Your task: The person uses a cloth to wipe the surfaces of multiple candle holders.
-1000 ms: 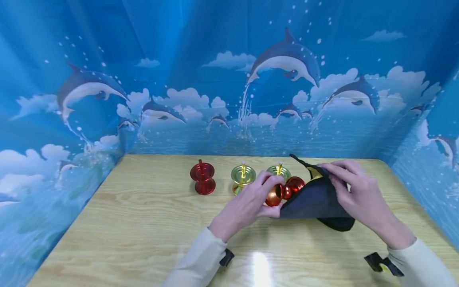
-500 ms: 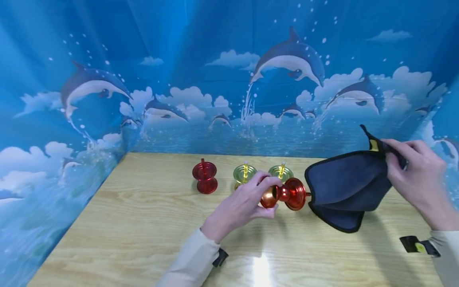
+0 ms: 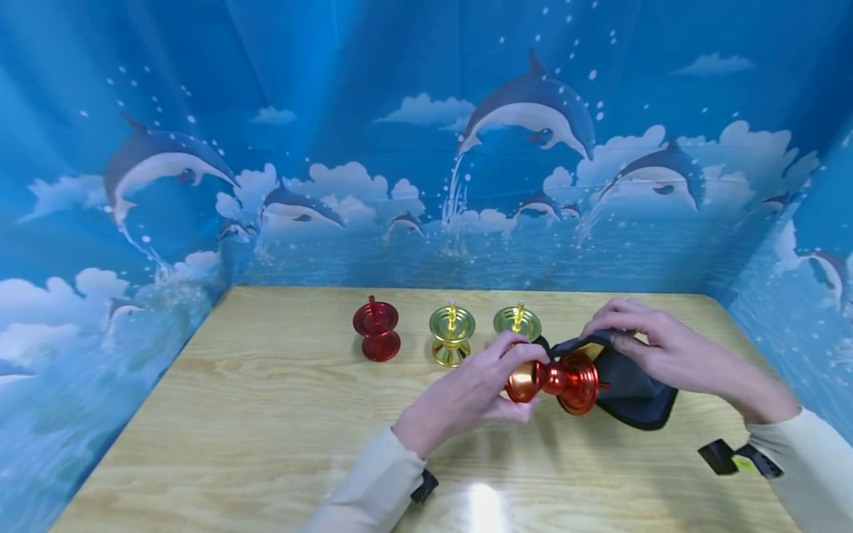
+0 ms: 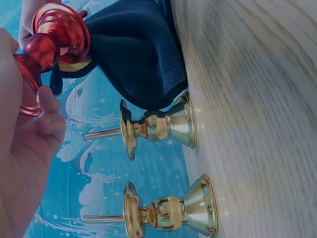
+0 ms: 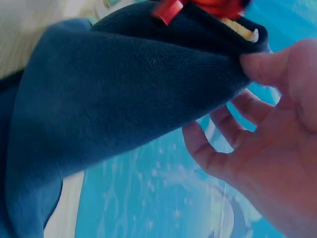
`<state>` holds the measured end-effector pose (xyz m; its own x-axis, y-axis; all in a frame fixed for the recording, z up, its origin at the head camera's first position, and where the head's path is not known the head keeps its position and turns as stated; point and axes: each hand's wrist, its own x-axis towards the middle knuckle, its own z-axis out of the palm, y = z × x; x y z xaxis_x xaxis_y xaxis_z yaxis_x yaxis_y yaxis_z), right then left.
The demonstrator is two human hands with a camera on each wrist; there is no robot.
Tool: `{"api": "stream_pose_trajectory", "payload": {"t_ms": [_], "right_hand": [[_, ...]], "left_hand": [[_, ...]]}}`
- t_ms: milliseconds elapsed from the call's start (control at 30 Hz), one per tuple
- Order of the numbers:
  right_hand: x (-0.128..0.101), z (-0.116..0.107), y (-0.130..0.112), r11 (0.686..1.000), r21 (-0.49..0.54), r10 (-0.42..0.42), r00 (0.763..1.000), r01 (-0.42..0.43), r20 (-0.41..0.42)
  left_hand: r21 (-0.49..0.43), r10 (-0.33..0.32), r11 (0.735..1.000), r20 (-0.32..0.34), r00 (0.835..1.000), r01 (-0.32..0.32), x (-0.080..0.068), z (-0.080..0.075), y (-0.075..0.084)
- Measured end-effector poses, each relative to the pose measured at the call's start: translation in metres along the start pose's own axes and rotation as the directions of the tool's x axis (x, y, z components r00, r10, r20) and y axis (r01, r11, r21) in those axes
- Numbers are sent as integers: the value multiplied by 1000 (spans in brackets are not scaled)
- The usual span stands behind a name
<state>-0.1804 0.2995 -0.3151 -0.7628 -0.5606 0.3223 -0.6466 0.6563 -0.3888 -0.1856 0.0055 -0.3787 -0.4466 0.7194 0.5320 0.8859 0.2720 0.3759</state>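
Observation:
My left hand [image 3: 476, 389] grips a shiny red candlestick holder [image 3: 556, 380] by its base, lying sideways just above the table; the left wrist view shows the holder [image 4: 52, 42] at my fingertips. My right hand [image 3: 643, 348] pinches the edge of a dark blue cloth [image 3: 629, 385], which drapes against the holder's cup end. In the right wrist view the cloth [image 5: 119, 99] fills the frame, with my thumb on its hem.
On the wooden table [image 3: 266, 414] stand a red holder [image 3: 377, 331] and two gold holders [image 3: 452, 337] [image 3: 517, 321] in a row at the back. The gold pair [image 4: 158, 124] [image 4: 168, 210] also shows in the left wrist view. Blue dolphin backdrops enclose three sides.
My right hand, which had lifted the cloth up and to the right, has brought it back down against the red holder. My left hand has shifted the holder slightly right.

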Motion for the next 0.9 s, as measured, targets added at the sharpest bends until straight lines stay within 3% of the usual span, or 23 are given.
{"api": "stream_pose_trajectory", "payload": {"t_ms": [100, 333, 567, 767, 900], "right_hand": [[4, 6, -7, 998, 40, -47, 996, 44, 73], [13, 10, -19, 996, 56, 47, 961, -64, 274], [22, 12, -16, 972, 177, 74, 919, -153, 388], [21, 11, -14, 958, 200, 104, 898, -206, 427], [14, 10, -14, 964, 198, 84, 914, -175, 397]], "left_hand": [[6, 8, 1000, -5, 1000, -7, 1, 1, 1], [69, 64, 996, -5, 998, -64, 1, 1, 3], [105, 157, 982, -15, 987, -155, 2, 4, 2], [77, 126, 989, -8, 992, -125, 1, 4, 3], [41, 74, 996, 3, 997, -74, 0, 5, 3]]}}
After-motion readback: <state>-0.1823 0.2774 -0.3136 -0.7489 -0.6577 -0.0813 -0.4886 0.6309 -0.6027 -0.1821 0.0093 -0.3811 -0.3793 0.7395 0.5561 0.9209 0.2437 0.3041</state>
